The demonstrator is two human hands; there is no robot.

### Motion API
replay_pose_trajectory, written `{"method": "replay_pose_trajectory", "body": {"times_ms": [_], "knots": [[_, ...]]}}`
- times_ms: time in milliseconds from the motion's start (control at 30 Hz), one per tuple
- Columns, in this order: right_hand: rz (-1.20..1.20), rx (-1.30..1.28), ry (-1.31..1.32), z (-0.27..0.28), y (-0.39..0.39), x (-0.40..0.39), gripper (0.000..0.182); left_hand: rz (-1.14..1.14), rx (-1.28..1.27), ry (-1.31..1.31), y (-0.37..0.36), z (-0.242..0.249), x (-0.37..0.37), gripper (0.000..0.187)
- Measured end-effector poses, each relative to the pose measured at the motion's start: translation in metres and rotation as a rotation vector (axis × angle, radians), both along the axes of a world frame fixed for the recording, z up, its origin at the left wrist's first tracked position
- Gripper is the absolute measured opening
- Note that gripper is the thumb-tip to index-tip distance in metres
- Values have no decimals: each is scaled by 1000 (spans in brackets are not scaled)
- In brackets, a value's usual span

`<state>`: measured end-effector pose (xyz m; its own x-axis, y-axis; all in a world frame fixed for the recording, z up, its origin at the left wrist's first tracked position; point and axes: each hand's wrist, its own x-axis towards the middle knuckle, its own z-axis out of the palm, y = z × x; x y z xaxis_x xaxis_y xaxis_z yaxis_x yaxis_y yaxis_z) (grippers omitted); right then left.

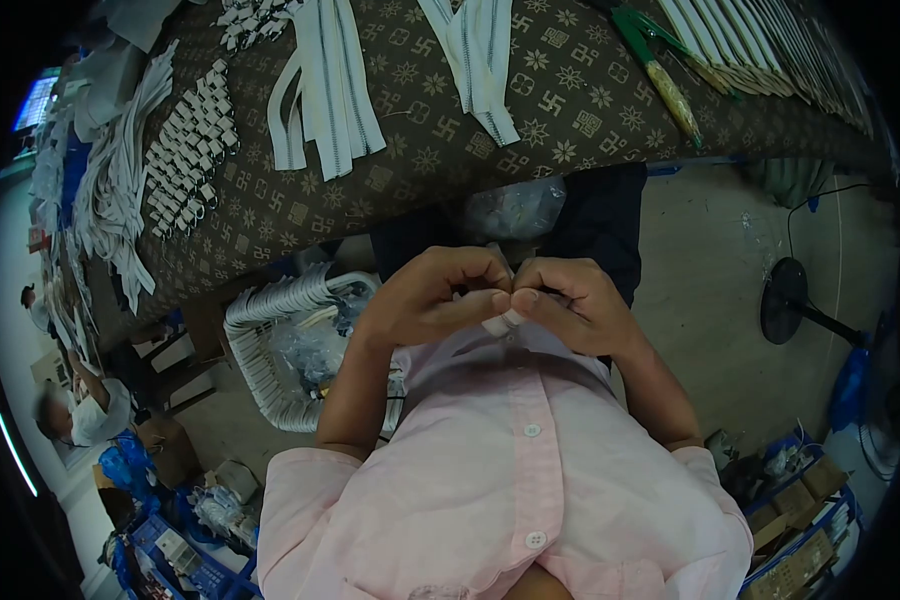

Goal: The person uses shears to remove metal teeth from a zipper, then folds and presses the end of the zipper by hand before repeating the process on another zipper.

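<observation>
In front of my shirt, below the table edge, my left hand (445, 295) and my right hand (570, 300) meet with fingertips together. Both are closed in a pinch on a narrow white strip (503, 322), which shows below the thumbs. It resembles the white zipper tape on the table, but the fingers cover most of it and I cannot make out any teeth. On the patterned cloth ahead lie white zippers with metal teeth (335, 100) and a crossed pair of zippers (482, 75).
Green-handled pliers (660, 85) rest near the right of the table (410, 160), beside a row of pale strips (745, 45). At left are white pieces with metal clips (192, 150). A woven basket (260, 370) holds plastic bags. A black fan base (783, 300) stands right. Another person (95, 410) sits far left.
</observation>
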<state>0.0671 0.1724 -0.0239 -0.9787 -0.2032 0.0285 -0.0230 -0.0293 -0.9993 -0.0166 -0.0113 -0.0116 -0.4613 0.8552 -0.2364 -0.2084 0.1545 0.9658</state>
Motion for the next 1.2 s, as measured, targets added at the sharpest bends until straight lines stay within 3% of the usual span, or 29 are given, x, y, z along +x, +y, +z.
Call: {"method": "replay_pose_trajectory", "body": {"times_ms": [67,133,167,233,333,567,733,933,1067,1133,1167,1200], "knots": [[-4,44,36,-1,0,1,20,29,-6,-124,3,-2,6,16],[-253,5,109,0,-1,-1,18,357,146,-274,18,1,14,16],[-250,8,111,-2,-3,-1,18,359,151,-273,23,2,17,16],[-484,32,112,-8,-8,-1,16,533,194,-329,31,2,22,15],[-544,44,144,-7,-15,-2,18,531,169,-118,31,-14,30,13],[-545,17,34,-4,-3,-2,20,600,177,-288,29,-4,37,11],[-420,84,97,4,-2,-8,10,515,59,-115,31,-5,35,14],[-440,112,-18,3,-5,-5,6,542,-9,-107,27,-5,37,16],[-427,227,94,8,-7,-6,3,545,-37,-101,24,-3,37,14],[-359,405,215,12,-4,-7,2,503,-92,146,23,0,34,10],[-360,404,212,14,-1,-7,2,501,-95,145,22,1,33,10],[-306,412,205,16,2,-8,2,450,-98,358,20,3,31,9]]}}
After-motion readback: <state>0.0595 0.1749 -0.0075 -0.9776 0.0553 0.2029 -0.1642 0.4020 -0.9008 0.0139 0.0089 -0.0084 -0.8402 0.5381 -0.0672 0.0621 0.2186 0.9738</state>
